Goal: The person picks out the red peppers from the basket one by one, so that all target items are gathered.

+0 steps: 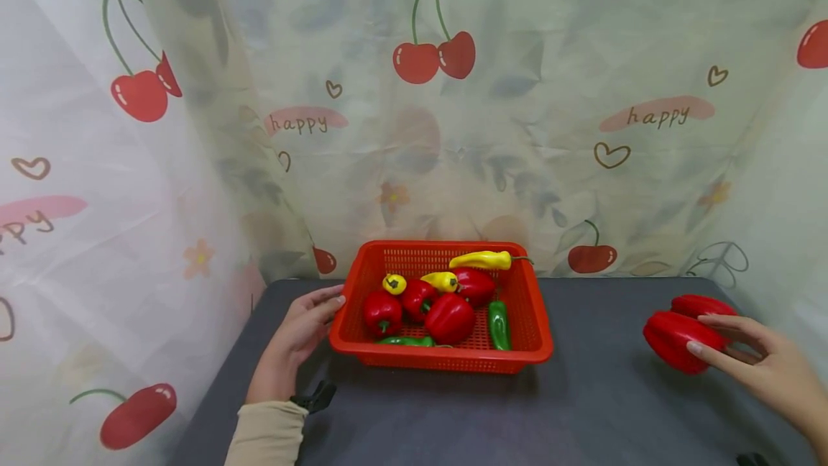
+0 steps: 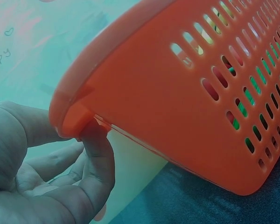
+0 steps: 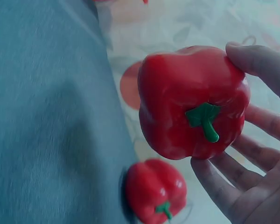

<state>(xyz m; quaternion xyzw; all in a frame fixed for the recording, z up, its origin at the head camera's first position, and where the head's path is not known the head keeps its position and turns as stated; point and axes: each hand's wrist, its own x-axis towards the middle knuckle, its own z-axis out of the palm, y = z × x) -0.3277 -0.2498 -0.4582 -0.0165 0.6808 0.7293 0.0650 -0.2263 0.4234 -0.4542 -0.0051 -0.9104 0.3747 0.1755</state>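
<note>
At the table's right side my right hand (image 1: 760, 351) holds a red bell pepper (image 1: 679, 340) between thumb and fingertips. Its green stem faces the camera in the right wrist view, where the thumb lies on one side of the pepper (image 3: 186, 93) and the fingers on the other. A second red bell pepper (image 1: 701, 305) lies just behind it, partly covered in the head view. My left hand (image 1: 310, 326) pinches the left rim of an orange-red plastic basket (image 1: 446, 359); the left wrist view shows a finger curled under that rim (image 2: 65, 102).
Inside the basket are several red bell peppers (image 1: 451, 318), a long yellow pepper (image 1: 481, 259), smaller yellow peppers (image 1: 440, 281) and green peppers (image 1: 499, 326). The dark tabletop (image 1: 595, 394) is bordered by printed curtains (image 1: 504, 128) at the back and sides.
</note>
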